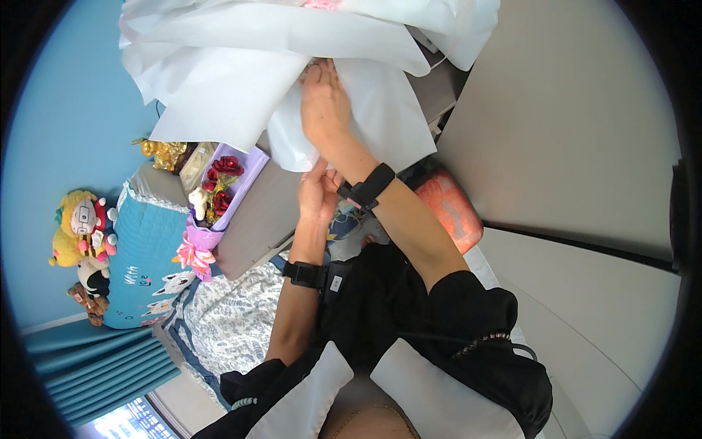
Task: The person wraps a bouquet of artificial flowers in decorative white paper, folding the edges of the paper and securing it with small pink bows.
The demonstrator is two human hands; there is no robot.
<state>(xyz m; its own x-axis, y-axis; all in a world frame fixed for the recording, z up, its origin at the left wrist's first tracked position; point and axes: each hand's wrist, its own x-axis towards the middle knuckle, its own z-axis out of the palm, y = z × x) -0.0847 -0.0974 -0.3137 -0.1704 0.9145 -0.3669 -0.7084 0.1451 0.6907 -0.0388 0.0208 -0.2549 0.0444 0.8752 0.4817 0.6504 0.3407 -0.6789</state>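
Note:
Large white wrapping sheets [219,93] spread in overlapping folds before me, with a bit of pink material [321,4] at their top. My right hand [327,104] lies palm down over them, its fingertips reaching under a fold where the sheets meet; what those fingers touch is hidden. Just below, my left hand [318,192] is turned partly upward at the lower edge of the white sheet [378,110]. Its thumb lies against that edge and the fingers are curled near it. Black straps circle both wrists.
On the left of the grey tabletop [263,219] lies a purple-wrapped bouquet of red flowers [225,181], beside a golden figurine [162,151]. Farther left are plush toys [85,219] and a blue padded headboard [145,247]. A red-orange patterned object [449,211] stands low near a pale panel [559,126].

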